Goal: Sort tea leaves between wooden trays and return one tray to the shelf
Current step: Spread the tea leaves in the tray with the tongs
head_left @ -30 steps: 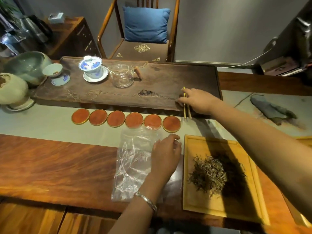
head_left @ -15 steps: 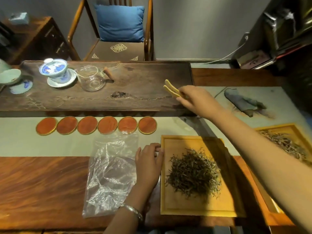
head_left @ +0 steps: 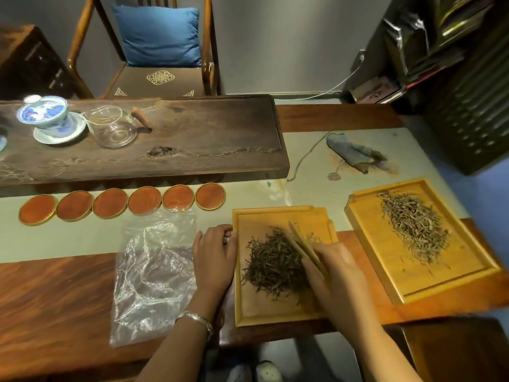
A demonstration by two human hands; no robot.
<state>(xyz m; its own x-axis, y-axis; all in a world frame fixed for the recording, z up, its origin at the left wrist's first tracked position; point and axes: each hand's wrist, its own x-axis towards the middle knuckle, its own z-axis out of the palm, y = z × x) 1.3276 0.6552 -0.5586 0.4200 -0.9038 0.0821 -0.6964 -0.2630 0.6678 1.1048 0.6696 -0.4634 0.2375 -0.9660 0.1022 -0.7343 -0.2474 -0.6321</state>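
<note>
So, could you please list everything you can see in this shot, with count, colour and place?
wooden trays: two, yellow, near right of table, each holding tea leaves
dark tea leaves: one pile, in the nearer tray
pale tea leaves: one pile, in the right-hand tray
tongs: one pair, light wood, over the dark pile
plastic bag: one, clear, left of the nearer tray
coasters: six, reddish with gold rims, in a row
tea board: one, dark wood, far left
lidded cup: one, blue and white, on a saucer
glass pitcher: one, clear, beside the cup
cloth: one, grey, far right
chair: one, with blue cushion
left hand: on the nearer tray's left edge; silver bracelet
right hand: fingers gripping the tongs
</note>
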